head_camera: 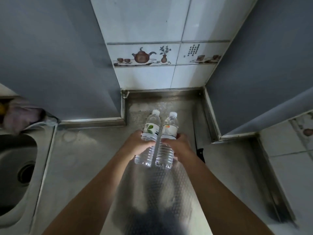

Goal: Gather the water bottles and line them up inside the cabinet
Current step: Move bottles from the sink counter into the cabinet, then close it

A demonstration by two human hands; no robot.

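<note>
Two clear plastic water bottles with white caps are held side by side above the steel counter [81, 153]. The left bottle [149, 131] has a white label with a green leaf, and my left hand [138, 143] grips its middle. The right bottle [169, 131] has a pale label with an orange mark, and my right hand [179, 146] grips its middle. Both bottles tilt away from me, caps toward the tiled wall. No cabinet interior shows.
A steel sink [15, 168] lies at the left, with a crumpled cloth [22, 114] behind it. Grey panels [55, 53] stand left and right of a tiled recess [152, 48]. A dark knife handle [200, 154] lies on the counter by my right hand.
</note>
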